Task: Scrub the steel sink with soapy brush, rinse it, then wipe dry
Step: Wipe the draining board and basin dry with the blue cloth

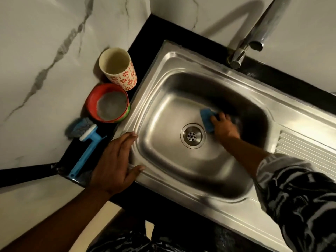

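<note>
The steel sink (pixel 163 57) fills the middle of the head view, with its round drain (pixel 193 135) at the bottom of the basin. My right hand (pixel 224 127) is down inside the basin, just right of the drain, pressing a blue cloth (pixel 206 118) against the steel. My left hand (pixel 116 163) rests flat, fingers apart, on the sink's left rim and the black counter. A blue-handled brush (pixel 85 153) with grey bristles lies on the counter left of that hand.
A red bowl (pixel 109 103) of cloudy liquid and a flower-patterned cup (pixel 118 68) stand on the black counter (pixel 145 31) by the marble wall. The chrome tap (pixel 254 33) rises at the back right. A ribbed drainboard (pixel 305 151) lies to the right.
</note>
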`<state>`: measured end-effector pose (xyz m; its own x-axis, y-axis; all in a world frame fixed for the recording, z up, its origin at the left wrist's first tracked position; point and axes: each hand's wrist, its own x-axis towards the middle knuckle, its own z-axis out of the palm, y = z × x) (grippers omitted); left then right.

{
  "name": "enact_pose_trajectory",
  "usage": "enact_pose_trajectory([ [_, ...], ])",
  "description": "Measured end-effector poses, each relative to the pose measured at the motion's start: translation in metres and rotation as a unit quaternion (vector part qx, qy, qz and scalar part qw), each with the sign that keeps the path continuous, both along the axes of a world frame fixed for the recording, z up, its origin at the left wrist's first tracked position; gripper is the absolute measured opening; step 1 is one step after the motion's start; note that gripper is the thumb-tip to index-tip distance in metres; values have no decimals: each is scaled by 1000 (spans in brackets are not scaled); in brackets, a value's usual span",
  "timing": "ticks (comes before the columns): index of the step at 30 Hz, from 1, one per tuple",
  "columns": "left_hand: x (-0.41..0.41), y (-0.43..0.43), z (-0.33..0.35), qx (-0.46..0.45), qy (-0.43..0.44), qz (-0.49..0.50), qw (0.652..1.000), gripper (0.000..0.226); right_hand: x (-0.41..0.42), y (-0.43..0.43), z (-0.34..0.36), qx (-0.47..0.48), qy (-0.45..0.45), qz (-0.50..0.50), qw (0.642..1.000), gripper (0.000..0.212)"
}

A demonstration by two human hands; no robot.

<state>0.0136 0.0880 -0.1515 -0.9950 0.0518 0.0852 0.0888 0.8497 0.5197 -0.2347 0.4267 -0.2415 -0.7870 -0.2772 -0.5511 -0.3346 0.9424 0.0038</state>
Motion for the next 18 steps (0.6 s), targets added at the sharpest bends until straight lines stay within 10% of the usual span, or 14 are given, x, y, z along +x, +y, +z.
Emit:
enact_pose_trajectory([
  [18,3,-2,1,-12,4,-6,1000,84,118,-105,-8,19,-188,-169,967,54],
])
